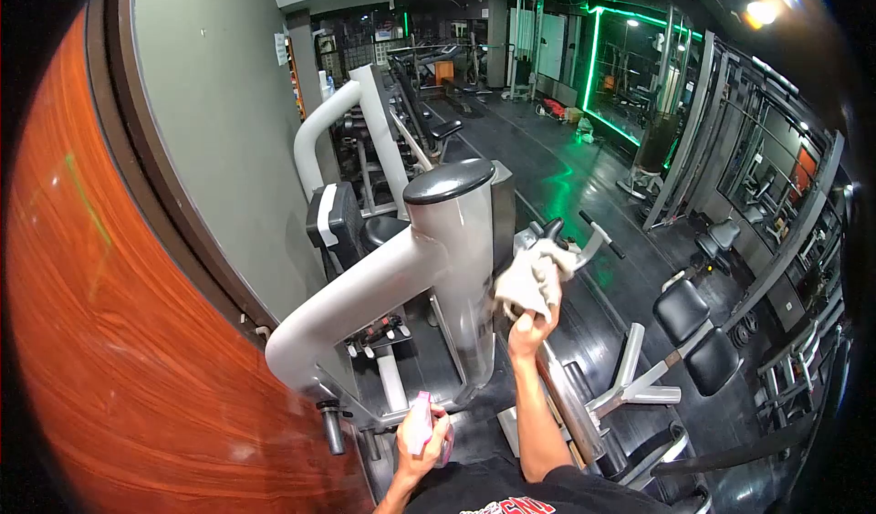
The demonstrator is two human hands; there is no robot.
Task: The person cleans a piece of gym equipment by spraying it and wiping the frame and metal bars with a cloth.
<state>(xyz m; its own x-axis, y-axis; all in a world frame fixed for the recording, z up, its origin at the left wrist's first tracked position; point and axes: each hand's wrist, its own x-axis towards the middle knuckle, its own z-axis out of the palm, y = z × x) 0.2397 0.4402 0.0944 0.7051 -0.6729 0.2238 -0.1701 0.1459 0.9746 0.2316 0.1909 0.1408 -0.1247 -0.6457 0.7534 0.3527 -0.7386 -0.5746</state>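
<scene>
My right hand (532, 333) is raised and closed on a crumpled cream cloth (529, 284). The cloth is beside the right side of the machine's thick grey column (453, 267), overlapping its edge in this view. Low in front of my body, my left hand (417, 455) grips a spray bottle with a pink and white head (421, 423); the bottle's lower part is mostly hidden by the fingers. A black oval cap (448, 181) tops the column, and a curved grey tube (351, 304) runs from it down to the left.
A wood-grain panel (100, 331) and a grey wall (219, 121) stand close on my left. Rightward is a bench with black pads (683, 309). A handle bar (602, 237) juts out past the cloth. Black floor (511, 140) stretches back among other gym machines.
</scene>
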